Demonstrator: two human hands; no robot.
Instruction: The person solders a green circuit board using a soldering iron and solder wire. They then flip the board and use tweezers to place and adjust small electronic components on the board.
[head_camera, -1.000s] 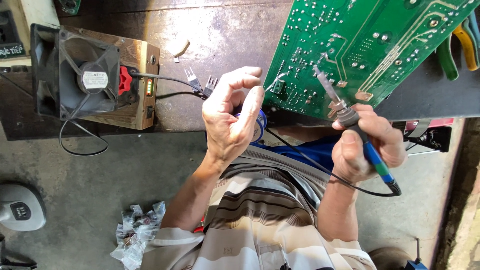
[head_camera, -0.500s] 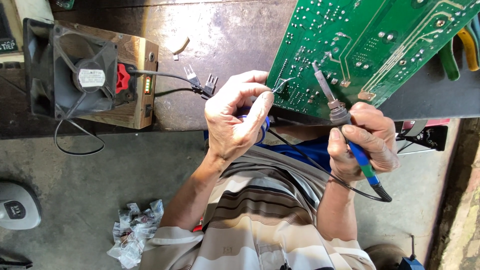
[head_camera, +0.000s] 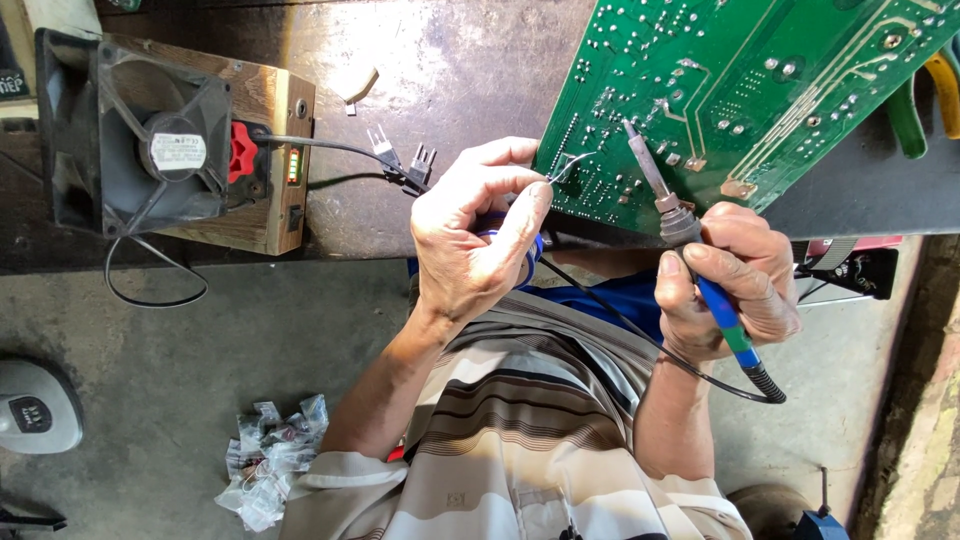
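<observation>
- Iron (head_camera: 665, 195) tip now down on board (head_camera: 740, 90), moved in from 3 o'clock; your right hand (head_camera: 725, 285) grips the handle.
- Left hand (head_camera: 480, 235) fingers pinch solder wire (head_camera: 572, 165), closing toward the tip at its 9 o'clock.

Dark scuffed desk (head_camera: 450, 60) in daylight; grey concrete floor (head_camera: 250, 350) below, crumpled plastic bags (head_camera: 265, 460) lying there; rough masonry at right edge.

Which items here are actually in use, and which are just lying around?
In use:
- green circuit board
- soldering iron, in right hand
- thin solder wire, pinched in left hand

Lying about:
- black fan on wooden box
- crumpled plastic bags
- yellow and green tool handles
</observation>
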